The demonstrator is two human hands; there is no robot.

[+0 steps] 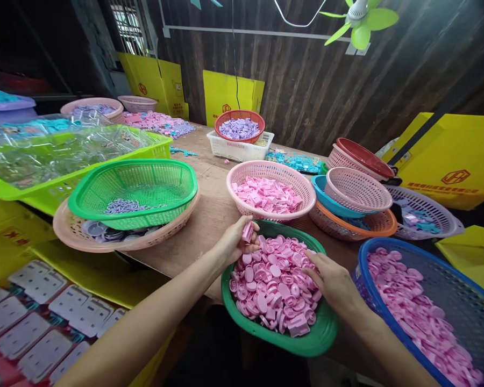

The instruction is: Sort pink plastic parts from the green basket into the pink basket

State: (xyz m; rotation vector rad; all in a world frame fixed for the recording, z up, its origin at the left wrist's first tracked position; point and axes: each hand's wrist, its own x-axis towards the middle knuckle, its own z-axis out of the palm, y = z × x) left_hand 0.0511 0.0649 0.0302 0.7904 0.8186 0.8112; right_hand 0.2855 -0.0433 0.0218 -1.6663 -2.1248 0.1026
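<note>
Touching pink pieces (pixel 275 270), the right hand (pixel 334 280) is held open; a pink block (pixel 247 232) is gripped by the left hand (pixel 242 242). Below, a dark green basket (pixel 282 343) is filled.

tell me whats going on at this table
A person sits or stands at a wooden table. Their left hand holds a small pink piece above the left edge of a dark green basket full of pink pieces. Their right hand reaches into that basket's right side. A pink basket of blockier pink parts sits just beyond.
</note>
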